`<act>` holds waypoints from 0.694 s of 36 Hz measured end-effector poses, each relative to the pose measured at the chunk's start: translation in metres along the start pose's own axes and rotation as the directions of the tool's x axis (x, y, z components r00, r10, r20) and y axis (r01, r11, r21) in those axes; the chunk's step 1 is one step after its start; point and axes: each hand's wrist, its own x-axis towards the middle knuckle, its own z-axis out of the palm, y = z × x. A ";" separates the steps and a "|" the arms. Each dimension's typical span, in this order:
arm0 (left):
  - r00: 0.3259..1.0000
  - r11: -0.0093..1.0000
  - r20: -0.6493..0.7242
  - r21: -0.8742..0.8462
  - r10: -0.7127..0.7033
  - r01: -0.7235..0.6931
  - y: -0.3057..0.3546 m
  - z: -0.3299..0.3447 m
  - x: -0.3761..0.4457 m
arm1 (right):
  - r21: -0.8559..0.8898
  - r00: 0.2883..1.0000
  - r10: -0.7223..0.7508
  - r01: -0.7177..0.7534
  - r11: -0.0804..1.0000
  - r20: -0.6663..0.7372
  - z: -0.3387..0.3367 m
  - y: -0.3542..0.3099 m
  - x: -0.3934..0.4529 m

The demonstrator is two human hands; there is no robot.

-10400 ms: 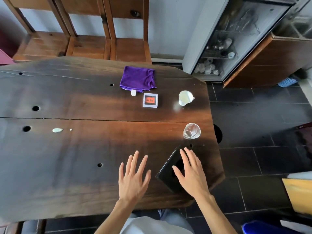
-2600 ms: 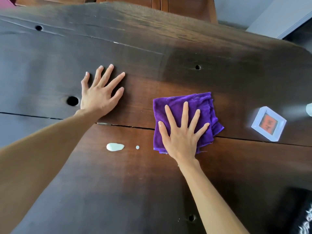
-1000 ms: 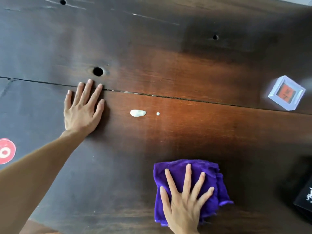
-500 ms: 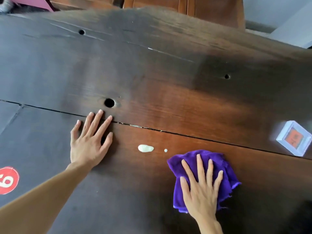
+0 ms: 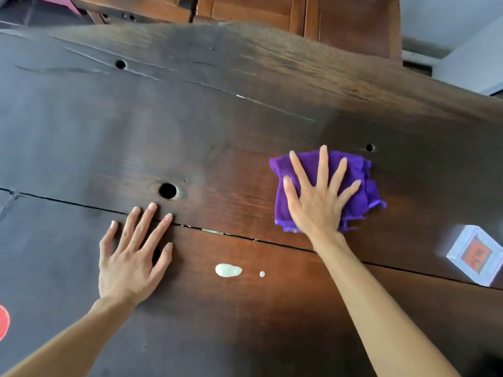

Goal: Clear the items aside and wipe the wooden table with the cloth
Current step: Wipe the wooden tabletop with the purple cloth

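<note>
Your right hand is pressing flat, fingers spread, on the crumpled purple cloth, which is lying on the dark wooden table just beyond the long crack. Your left hand is resting palm down on the bare wood, fingertips reaching across that crack, near a round hole. A white blob and a small droplet are sitting between your forearms. A small white-framed display is lying at the right edge.
</note>
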 end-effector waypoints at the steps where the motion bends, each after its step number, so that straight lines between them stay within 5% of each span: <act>1: 1.000 1.000 0.000 0.004 -0.001 0.001 0.000 0.000 0.000 | 0.011 1.000 0.001 -0.001 1.000 -0.010 -0.003 -0.006 0.021; 13: 1.000 1.000 0.004 0.007 -0.003 0.003 -0.002 0.002 0.001 | 0.066 0.997 0.045 -0.041 0.997 -0.061 -0.047 -0.055 0.210; 25: 0.999 0.999 -0.047 -0.042 0.008 -0.010 -0.002 0.004 0.002 | 0.082 0.978 0.172 -0.163 0.983 -0.118 -0.063 -0.074 0.264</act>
